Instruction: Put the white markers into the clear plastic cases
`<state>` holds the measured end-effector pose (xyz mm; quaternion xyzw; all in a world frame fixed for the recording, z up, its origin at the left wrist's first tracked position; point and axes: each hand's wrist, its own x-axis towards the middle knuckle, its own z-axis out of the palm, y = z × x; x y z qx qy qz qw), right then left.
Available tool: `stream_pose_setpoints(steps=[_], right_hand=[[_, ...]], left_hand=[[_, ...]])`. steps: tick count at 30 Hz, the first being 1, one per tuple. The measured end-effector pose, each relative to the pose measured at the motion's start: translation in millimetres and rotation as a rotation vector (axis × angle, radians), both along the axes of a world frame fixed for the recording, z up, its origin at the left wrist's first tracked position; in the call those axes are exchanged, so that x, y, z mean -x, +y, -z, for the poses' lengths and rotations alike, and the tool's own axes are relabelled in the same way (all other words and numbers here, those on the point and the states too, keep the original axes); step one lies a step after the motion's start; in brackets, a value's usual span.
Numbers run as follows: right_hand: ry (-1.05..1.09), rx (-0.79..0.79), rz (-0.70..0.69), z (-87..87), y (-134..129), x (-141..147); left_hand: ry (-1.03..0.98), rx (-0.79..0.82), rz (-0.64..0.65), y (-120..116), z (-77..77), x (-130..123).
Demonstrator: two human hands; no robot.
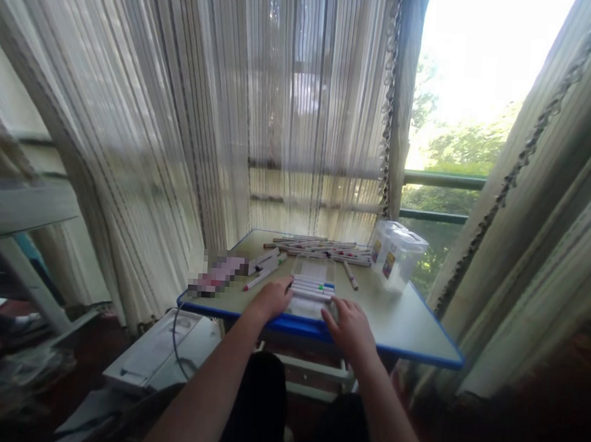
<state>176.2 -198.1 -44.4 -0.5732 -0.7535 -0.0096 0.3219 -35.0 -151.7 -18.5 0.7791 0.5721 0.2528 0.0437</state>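
Observation:
Several white markers (312,288) lie side by side in a clear plastic case (315,266) near the table's front edge, with blue and green caps at their right ends. My left hand (272,299) is at the left end of the row, its fingers curled together around the end of the nearest marker; the fingertips are partly hidden. At the opposite end is my right hand (353,326), with thumb and forefinger apart and the forefinger touching or very near that marker's end.
Behind the case lies a heap of markers (318,247), with a loose marker (351,276) to its right. Two clear plastic tubs (399,259) stand at the back right. A pixelated pinkish object (221,274) is on the left. A white box (155,349) sits below the blue-edged table (419,328).

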Motion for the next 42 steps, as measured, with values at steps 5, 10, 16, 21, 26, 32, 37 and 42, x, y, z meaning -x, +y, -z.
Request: stream_pose_setpoints(steps=[5,10,16,21,26,32,37,42], right_hand=[[-0.014,-0.002,-0.023,1.0,0,-1],[-0.010,-0.022,-0.009,4.6,3,0],[-0.013,0.029,-0.030,10.3,18,-2],[-0.009,0.138,-0.135,-1.7,46,-10],[0.116,0.469,-0.231,-41.2,92,-30],[0.138,0.177,0.006,-65.7,161,-15],[0.164,-0.007,0.009,-29.1,189,15],[0.141,-0.094,-0.215,-6.7,185,13]], left_hand=[[0.042,-0.042,-0.091,-11,2.8,2],[0.104,-0.032,-0.161,-9,0.1,1],[0.253,-0.134,-0.078,-8,-7.1,-13],[0.310,-0.238,0.347,-22,-16.8,-35],[0.330,-0.166,0.082,31,-54.0,-24],[0.232,0.039,-0.170,113,-73.8,-1],[0.273,0.094,-0.247,125,-50.6,3],[0.331,0.124,-0.171,122,-37.6,18]])
